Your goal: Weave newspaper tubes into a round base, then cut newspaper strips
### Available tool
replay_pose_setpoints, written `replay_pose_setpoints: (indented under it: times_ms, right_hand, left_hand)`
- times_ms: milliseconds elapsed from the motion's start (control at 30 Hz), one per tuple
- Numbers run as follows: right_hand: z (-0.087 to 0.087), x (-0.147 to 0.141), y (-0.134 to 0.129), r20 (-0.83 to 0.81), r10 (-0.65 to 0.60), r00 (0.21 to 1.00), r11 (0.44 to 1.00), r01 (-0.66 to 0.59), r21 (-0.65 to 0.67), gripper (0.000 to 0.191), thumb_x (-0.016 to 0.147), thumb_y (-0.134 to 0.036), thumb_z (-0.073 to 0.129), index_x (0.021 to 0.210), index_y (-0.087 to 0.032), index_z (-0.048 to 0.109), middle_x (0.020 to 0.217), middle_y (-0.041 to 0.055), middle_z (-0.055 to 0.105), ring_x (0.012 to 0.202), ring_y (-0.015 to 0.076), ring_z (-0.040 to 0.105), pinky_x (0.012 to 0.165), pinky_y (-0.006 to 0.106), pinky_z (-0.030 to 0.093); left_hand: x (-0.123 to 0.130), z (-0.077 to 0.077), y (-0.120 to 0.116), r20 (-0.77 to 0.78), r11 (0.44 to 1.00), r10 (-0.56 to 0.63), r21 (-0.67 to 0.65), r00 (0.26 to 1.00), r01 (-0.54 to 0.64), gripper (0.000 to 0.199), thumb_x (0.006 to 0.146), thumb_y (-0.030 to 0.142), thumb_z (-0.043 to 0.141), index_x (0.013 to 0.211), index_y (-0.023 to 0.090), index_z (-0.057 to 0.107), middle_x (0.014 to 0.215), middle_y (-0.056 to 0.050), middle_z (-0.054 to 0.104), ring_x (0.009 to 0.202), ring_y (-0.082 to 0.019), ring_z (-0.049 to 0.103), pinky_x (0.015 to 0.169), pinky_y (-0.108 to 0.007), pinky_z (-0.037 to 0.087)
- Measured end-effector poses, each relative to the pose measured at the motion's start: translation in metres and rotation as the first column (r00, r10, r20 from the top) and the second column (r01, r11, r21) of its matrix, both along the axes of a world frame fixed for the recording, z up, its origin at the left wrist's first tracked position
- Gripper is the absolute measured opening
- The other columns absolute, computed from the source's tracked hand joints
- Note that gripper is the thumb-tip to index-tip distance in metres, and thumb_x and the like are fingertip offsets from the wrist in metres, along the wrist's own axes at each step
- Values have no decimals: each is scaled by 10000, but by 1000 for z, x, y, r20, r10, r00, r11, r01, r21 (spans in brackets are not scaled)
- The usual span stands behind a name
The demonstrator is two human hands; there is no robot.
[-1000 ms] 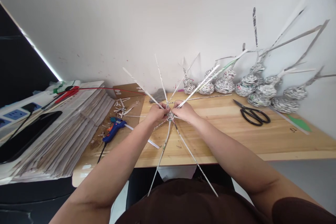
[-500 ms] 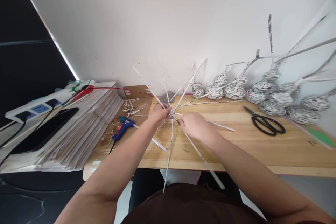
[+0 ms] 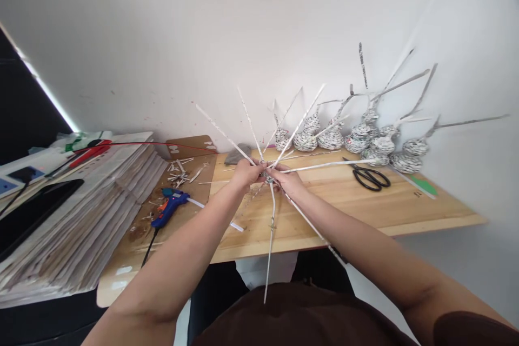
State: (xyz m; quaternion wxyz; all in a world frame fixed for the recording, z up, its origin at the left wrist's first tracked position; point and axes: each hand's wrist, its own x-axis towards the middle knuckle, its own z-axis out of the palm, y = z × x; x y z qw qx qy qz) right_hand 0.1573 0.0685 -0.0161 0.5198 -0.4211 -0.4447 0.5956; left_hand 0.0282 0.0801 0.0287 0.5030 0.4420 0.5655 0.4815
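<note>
Between my two hands is a small weaving of rolled newspaper strips (image 3: 268,176), its long strips fanning out like spokes. My left hand (image 3: 248,173) pinches it from the left side. From the right, my right hand (image 3: 288,179) has its fingers closed at the same woven centre, which they partly hide. One paper strip (image 3: 271,238) hangs down towards my lap, and another (image 3: 312,224) slants down past my right forearm. Several more point up and outward against the wall.
Several woven paper gourds (image 3: 332,138) line the wall at the right, with black scissors (image 3: 371,177) before them. A blue glue gun (image 3: 172,206) lies on the left near paper scraps (image 3: 180,173). Stacked newspapers (image 3: 93,216) carry a black phone (image 3: 40,213) and a power strip (image 3: 12,186).
My right hand has moved in against the woven centre beside my left hand. The camera view has turned right, so the table's right end now shows.
</note>
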Motion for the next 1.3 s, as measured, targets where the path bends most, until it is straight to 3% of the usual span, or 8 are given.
replay_pose_setpoints:
  times_ms: [100,167,333,500,700,967,1167,1300]
  right_hand:
    - [-6,-2,-1,60,-100,993,995,100,7,297,621,-442,771,681,-182,641,547,-33,604,482,119,536,375,206,391]
    - [-9,-2,-1,73,-101,992,995,101,2,308,615,-446,767,626,-185,603,525,-37,585,456,109,506,374,212,398]
    - [-11,-2,-1,78,-102,992,994,100,34,287,616,-438,759,684,-193,625,555,-38,603,474,126,546,351,212,383]
    - [-8,-4,-1,132,-147,980,989,146,22,237,680,-402,715,693,-204,586,491,-39,593,425,142,560,336,222,358]
    - [-7,-1,3,228,-169,959,984,177,-12,154,757,-279,620,636,-204,560,482,-30,608,370,117,504,341,229,365]
    - [-11,1,4,191,-212,958,977,204,61,239,737,-384,703,662,-210,557,519,-26,607,390,133,539,320,230,365]
    - [-13,1,5,232,-285,930,958,282,50,180,728,-339,680,664,-216,565,522,-36,601,393,128,531,343,227,380]
    - [-11,4,4,242,-246,939,969,231,89,232,744,-395,666,636,-217,563,506,-24,600,374,127,512,336,235,366]
  left_hand:
    - [0,-3,-5,-10,999,-26,-28,1000,25,191,690,122,790,627,122,609,558,2,605,496,-104,580,526,-244,547]
    - [-1,-5,-8,11,999,-32,-33,999,33,174,710,128,777,620,115,628,573,-7,615,504,-103,580,549,-250,550]
    - [-1,-8,-12,77,1000,-24,-2,997,25,191,701,204,807,618,119,658,587,-11,620,500,-106,580,560,-260,554]
    - [2,-13,-12,92,999,-36,-2,995,36,143,698,165,781,641,111,662,572,-1,604,510,-113,591,532,-248,549]
    - [5,-25,-13,148,997,-22,74,989,11,213,575,125,831,688,120,650,635,-6,657,566,-111,625,589,-235,557]
    - [10,-36,-16,200,988,50,135,979,-77,226,586,156,799,724,128,623,637,7,640,576,-113,629,597,-245,563]
    - [17,-41,-21,60,973,29,228,998,-42,141,642,185,742,748,151,657,601,18,631,511,-106,593,546,-235,536]
    - [16,-46,-19,-56,955,45,294,997,-27,170,699,200,690,857,168,740,656,1,678,518,-114,596,536,-231,514]
